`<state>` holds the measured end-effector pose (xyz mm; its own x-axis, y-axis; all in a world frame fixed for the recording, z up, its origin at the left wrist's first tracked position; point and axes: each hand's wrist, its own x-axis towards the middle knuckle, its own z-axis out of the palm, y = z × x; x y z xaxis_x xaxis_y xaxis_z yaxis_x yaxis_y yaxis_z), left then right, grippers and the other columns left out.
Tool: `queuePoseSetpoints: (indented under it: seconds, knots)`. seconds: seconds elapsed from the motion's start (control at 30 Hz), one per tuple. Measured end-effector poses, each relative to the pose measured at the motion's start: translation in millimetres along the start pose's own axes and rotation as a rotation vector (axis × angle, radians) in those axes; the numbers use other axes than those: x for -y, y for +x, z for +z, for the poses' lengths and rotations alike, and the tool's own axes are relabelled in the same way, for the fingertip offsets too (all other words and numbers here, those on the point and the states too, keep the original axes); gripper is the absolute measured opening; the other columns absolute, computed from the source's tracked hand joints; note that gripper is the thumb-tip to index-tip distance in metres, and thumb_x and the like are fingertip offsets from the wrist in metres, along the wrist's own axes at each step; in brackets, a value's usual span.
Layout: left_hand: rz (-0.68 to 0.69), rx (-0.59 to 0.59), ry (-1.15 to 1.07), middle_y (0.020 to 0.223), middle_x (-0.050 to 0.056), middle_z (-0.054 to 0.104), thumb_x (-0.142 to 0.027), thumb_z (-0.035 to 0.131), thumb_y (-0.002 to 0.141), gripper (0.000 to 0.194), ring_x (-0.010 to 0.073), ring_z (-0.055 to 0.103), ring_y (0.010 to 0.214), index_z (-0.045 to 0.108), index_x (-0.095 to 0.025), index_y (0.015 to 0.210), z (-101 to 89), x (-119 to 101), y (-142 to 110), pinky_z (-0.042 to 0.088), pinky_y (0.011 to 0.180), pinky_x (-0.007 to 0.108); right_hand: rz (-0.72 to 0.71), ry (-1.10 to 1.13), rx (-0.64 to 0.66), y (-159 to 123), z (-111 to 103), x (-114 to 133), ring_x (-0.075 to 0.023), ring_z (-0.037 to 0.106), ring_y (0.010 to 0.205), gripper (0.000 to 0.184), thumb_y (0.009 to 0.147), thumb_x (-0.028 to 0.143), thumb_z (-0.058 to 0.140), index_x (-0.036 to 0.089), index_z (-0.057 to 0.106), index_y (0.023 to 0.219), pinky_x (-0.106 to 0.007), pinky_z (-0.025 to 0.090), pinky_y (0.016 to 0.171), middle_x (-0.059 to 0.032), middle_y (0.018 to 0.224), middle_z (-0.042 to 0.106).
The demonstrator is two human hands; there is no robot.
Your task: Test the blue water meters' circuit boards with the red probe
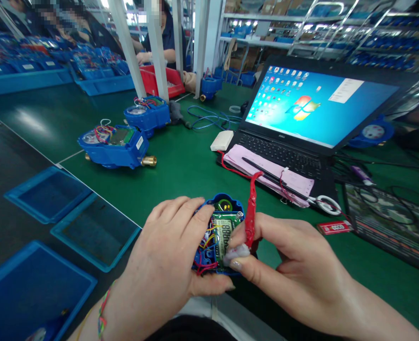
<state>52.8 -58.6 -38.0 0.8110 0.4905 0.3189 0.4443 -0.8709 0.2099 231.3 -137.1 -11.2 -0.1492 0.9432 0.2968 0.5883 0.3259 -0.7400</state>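
My left hand [175, 246] wraps over the left side of a blue water meter [227, 198], its thumb along the near edge. The meter's top is off, showing a green circuit board, loose coloured wires and a small LCD [224, 232] with digits lit. Between thumb and fingers, my right hand [287, 260] pinches a whitish-wrapped probe end [236, 255], pressed against the lower right of the board. A red taped cable [252, 208] rises from it toward the laptop. Its tip and contact point are hidden.
A laptop [283, 142] stands at the right with a pink paper pad [266, 175] on it. Two blue meters [113, 147] sit at the left back. Blue trays [95, 232] lie left; a red bin [152, 80] and co-workers are behind white posts.
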Motion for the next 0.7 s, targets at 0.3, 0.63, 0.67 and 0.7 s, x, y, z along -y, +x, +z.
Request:
queuePoseSetpoints:
  seconds: [0.3,0.63,0.67,0.7]
  knots:
    - [0.004,-0.013,0.002,0.122,0.014,0.058,-0.069,0.063,0.066,0.080,0.0319,0.052,0.110,0.051,-0.010,0.120,-0.8,-0.6,-0.1,0.041,0.094,0.049,-0.043,-0.086,-0.013,-1.8,0.3,0.5,-0.0124,0.057,0.057,0.005,0.084,0.013,0.055,0.017,0.056,0.081,-0.023,0.044,0.052,-0.0002,0.069,0.064]
    - [0.005,-0.016,-0.001,0.123,0.015,0.058,-0.066,0.066,0.066,0.079,0.0316,0.052,0.111,0.050,-0.011,0.121,-1.5,-1.1,-0.8,0.041,0.094,0.048,-0.121,-0.170,-0.023,-3.8,0.6,1.7,-0.0145,0.059,0.058,0.006,0.084,0.013,0.054,0.018,0.056,0.082,-0.024,0.045,0.053,-0.0023,0.068,0.064]
    - [0.005,-0.007,-0.007,0.124,0.014,0.057,-0.066,0.065,0.066,0.080,0.0317,0.051,0.112,0.049,-0.011,0.121,-1.9,-1.0,-1.4,0.041,0.095,0.048,-0.122,-0.166,-0.024,-3.2,0.8,1.6,-0.0144,0.059,0.058,0.006,0.084,0.013,0.054,0.018,0.056,0.081,-0.024,0.045,0.053,-0.0022,0.068,0.064]
    - [0.005,-0.002,-0.011,0.125,0.014,0.056,-0.066,0.065,0.067,0.079,0.0316,0.051,0.113,0.048,-0.012,0.122,-2.2,-1.0,-2.1,0.040,0.096,0.048,-0.122,-0.162,-0.026,-2.7,1.0,1.3,-0.0142,0.059,0.058,0.006,0.084,0.013,0.055,0.018,0.056,0.082,-0.023,0.045,0.053,-0.0020,0.069,0.064]
